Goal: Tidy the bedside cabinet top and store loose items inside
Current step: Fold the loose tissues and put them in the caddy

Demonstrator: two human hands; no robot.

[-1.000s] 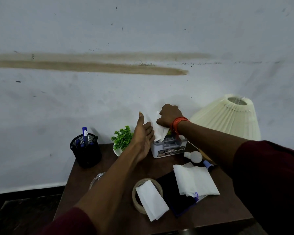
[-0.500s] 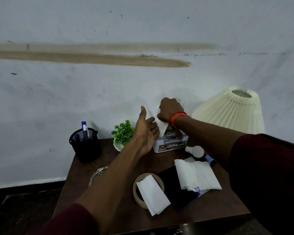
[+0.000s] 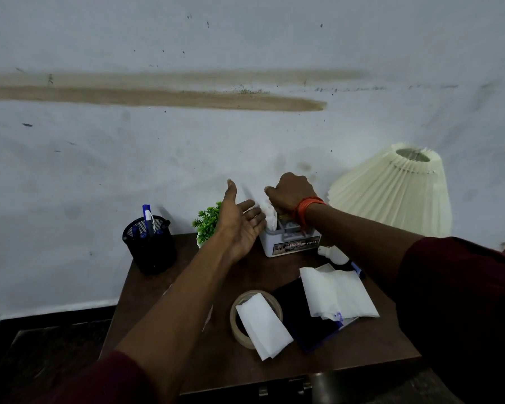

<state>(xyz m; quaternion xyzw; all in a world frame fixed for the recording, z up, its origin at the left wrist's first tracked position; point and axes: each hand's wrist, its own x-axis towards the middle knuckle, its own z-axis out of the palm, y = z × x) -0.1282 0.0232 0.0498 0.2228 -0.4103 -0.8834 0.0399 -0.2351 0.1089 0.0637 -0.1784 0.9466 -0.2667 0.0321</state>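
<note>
Cabinet top, dark smooth wood, carries a grey plastic box at its back; right hand fists crumpled white tissue into it, left hand open-palmed alongside.

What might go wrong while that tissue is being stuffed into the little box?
The right hand presses tissue into the small box, so the box may slide; the open left hand only rests beside it. The right forearm passes close to the lampshade and above the white bottle, so either could get knocked.
</note>
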